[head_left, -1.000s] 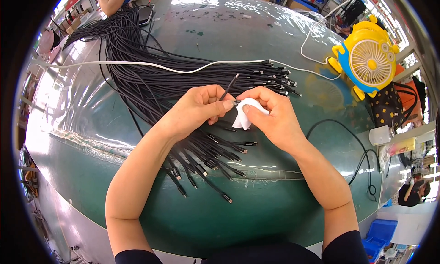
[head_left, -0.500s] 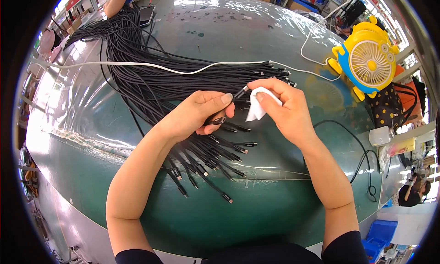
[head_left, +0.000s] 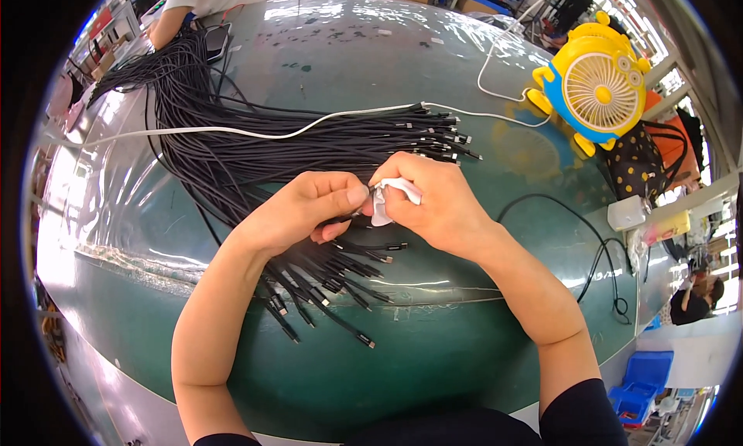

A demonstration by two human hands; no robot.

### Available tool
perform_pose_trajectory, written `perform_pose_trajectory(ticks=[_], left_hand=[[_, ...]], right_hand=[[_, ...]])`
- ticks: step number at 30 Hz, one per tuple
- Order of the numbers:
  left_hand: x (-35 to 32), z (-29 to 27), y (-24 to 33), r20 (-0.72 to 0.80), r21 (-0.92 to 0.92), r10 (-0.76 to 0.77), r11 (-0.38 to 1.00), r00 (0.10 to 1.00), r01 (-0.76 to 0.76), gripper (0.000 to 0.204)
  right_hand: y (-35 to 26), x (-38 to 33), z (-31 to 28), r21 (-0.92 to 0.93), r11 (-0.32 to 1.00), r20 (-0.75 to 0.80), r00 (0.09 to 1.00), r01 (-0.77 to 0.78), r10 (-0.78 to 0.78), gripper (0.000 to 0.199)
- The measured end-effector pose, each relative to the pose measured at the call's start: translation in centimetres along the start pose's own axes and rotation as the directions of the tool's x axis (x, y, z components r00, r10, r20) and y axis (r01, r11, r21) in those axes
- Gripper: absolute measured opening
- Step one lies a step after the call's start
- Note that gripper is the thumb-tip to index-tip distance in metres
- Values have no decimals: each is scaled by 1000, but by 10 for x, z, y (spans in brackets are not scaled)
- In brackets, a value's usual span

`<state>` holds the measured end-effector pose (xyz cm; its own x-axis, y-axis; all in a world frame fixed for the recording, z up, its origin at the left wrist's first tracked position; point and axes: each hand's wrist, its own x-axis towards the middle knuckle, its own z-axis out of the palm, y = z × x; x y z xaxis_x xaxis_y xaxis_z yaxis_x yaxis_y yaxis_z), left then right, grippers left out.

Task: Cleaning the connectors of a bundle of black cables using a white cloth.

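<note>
Between my two hands, over the middle of the bench, a white cloth (head_left: 381, 211) is pressed around the end of a black cable. My right hand (head_left: 429, 198) is closed on the cloth, its fingers bunched. My left hand (head_left: 306, 206) pinches the cable just behind that end; most of the connector is hidden by fingers and cloth. Beneath and behind both hands spreads a large bundle of black cables (head_left: 232, 148). Some connector ends point right, past my hands, and others (head_left: 325, 280) fan out toward me below my left hand.
A white cord (head_left: 255, 134) runs across the bundle to a yellow and blue fan (head_left: 600, 86) at the right. A loose black cable (head_left: 592, 272) curls on the green bench (head_left: 433, 369). A dotted bag (head_left: 638, 164) stands by the fan. Another person's arm (head_left: 166, 27) is at the far left.
My right hand has come in toward the left, bringing the white cloth onto the cable's connector end, which was bare before. The whole view has shifted slightly.
</note>
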<state>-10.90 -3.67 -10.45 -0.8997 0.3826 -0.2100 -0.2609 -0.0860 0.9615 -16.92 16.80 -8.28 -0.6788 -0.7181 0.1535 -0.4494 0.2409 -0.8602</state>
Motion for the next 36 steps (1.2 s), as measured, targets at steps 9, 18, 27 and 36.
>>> perform_pose_trajectory(ticks=[9,18,27,36], left_hand=[[6,16,-3,-151,335,124,940,981,-67,15],[4,16,-6,-162,293,157,950,974,-105,13],[3,17,3,-113,270,79,962,991,-46,15],[5,-1,-5,-10,220,88,972,996,-84,21]], right_hand=[[11,-10,-1,140,989,-112,992,-38,54,17],[1,-4,2,67,985,13,987,-158,157,11],[5,-5,-3,94,983,8,988,-154,154,10],[18,-15,2,7,999,-105,993,-44,44,16]])
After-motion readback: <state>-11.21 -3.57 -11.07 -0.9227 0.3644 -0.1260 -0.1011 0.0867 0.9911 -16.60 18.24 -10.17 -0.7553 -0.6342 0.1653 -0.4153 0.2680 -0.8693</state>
